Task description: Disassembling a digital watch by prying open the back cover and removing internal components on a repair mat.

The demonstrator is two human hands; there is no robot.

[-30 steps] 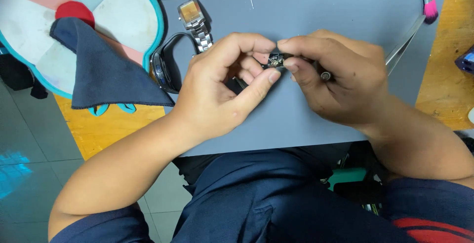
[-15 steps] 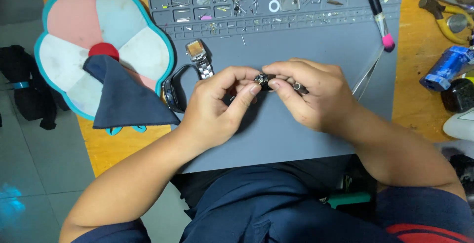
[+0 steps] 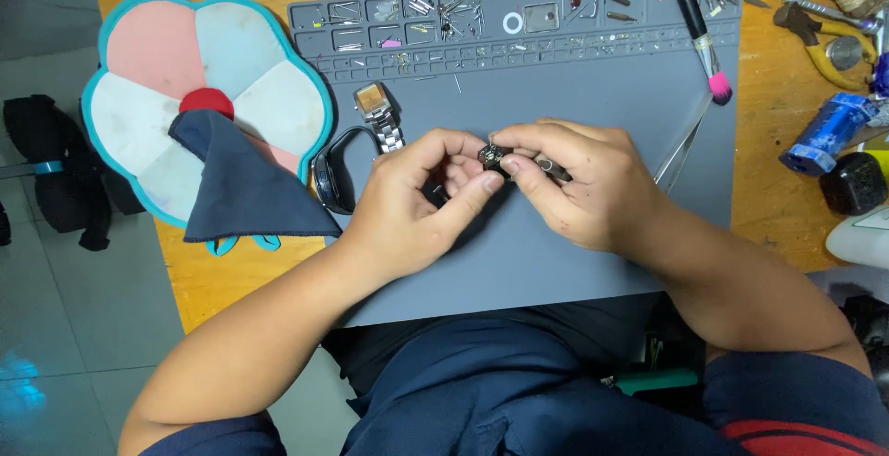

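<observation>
- My left hand (image 3: 421, 201) and right hand (image 3: 579, 187) meet over the middle of the grey mat (image 3: 593, 95), fingers curled, pinching a small dark watch part (image 3: 492, 155) between thumbs and forefingers.
- Just left of my left hand lie a black-strapped watch (image 3: 329, 178) and a metal-band watch (image 3: 378, 112).
- A dark cloth (image 3: 236, 187) drapes off a flower-shaped pad (image 3: 162, 76) at the worktop's (image 3: 769, 187) left edge.
- A pink-tipped brush (image 3: 704, 44) lies toward the mat's far right corner.

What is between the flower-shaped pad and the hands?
In the head view, a silver wristwatch and a black watch lie on the grey mat, between the flower-shaped pad and the left hand.
</observation>
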